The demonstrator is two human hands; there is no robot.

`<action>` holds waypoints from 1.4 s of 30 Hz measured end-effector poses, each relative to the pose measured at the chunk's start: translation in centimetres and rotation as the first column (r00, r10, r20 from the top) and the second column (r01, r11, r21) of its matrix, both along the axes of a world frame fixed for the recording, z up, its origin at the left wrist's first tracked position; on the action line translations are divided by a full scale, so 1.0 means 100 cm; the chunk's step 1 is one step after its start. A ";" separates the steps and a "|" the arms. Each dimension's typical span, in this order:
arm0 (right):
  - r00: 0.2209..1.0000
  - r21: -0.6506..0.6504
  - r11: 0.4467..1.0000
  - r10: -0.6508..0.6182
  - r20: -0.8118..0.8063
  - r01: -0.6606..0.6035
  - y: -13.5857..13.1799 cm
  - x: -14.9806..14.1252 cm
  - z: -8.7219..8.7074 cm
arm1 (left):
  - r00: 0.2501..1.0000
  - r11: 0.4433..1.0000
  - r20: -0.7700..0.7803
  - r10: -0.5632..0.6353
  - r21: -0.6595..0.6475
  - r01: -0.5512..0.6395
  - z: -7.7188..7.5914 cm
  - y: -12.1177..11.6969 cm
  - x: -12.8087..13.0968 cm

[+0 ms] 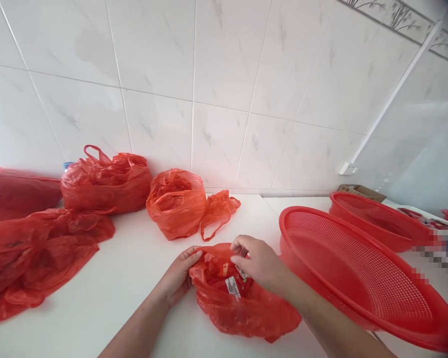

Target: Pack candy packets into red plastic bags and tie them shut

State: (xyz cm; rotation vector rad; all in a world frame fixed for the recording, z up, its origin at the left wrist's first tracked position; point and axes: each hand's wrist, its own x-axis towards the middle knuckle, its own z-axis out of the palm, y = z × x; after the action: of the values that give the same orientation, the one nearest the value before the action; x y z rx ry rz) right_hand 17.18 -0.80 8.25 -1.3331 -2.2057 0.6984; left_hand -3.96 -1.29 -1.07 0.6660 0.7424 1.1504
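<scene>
A small red plastic bag (pixel 242 308) lies on the white counter (pixel 134 278) in front of me, with packets and a printed label showing through its mouth. My left hand (pixel 179 276) grips the bag's left rim, fingers curled on the plastic. My right hand (pixel 257 261) pinches the upper rim of the same bag from the right, holding the mouth apart.
Several other red plastic bags sit along the tiled wall: a knotted one (pixel 177 201), a full one (pixel 106 181), a flat crumpled one (pixel 37 248). A large red perforated basin (pixel 358 278) stands right of my hands, a second one (pixel 381 221) behind it.
</scene>
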 end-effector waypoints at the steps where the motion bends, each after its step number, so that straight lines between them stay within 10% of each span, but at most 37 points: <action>1: 1.000 0.014 1.000 -0.009 0.023 0.009 -0.003 0.002 -0.001 | 1.000 1.000 0.005 0.000 -0.001 0.000 0.000 0.000 0.000; 6: 0.956 0.269 0.961 -0.139 0.260 0.066 -0.017 0.032 -0.026 | 0.998 1.000 0.055 0.012 0.019 -0.013 0.000 0.001 0.000; 11: 0.844 0.633 0.774 -0.320 0.430 -0.030 -0.051 0.070 -0.090 | 0.991 0.996 0.120 0.052 0.069 -0.060 0.008 -0.002 -0.001; 18: 0.875 0.660 0.732 -0.420 0.241 0.170 -0.105 0.083 -0.158 | 0.994 0.993 0.103 -0.045 0.117 0.032 0.021 -0.013 0.006; 26: 0.832 0.533 0.740 -0.543 0.116 0.409 -0.114 0.097 -0.138 | 0.995 0.993 0.101 0.027 0.115 -0.039 0.033 -0.024 0.007; 29: 0.861 0.227 0.853 -0.499 0.099 0.469 -0.111 0.091 -0.123 | 0.991 0.993 0.074 0.112 0.034 -0.115 0.043 -0.019 0.010; 33: 0.862 -0.209 0.849 -0.505 -0.049 0.485 -0.102 0.075 -0.091 | 0.976 0.977 -0.060 0.210 -0.028 -0.212 0.081 -0.016 0.022; 38: 0.710 -0.367 0.875 -0.474 -0.521 0.315 -0.087 0.068 -0.058 | 0.976 0.941 -0.095 0.198 0.299 -0.162 0.146 -0.040 0.038; 42: 0.615 -0.339 0.857 -0.515 -0.598 0.388 -0.087 0.073 -0.050 | 0.920 0.827 -0.203 0.335 0.530 -0.184 0.162 -0.045 0.037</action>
State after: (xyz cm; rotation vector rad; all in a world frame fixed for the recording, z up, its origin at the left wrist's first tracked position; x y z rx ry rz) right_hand 24.52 -9.45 3.27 -1.3581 -1.1740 0.9924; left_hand -0.23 -5.76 15.12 1.2234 0.8014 1.5466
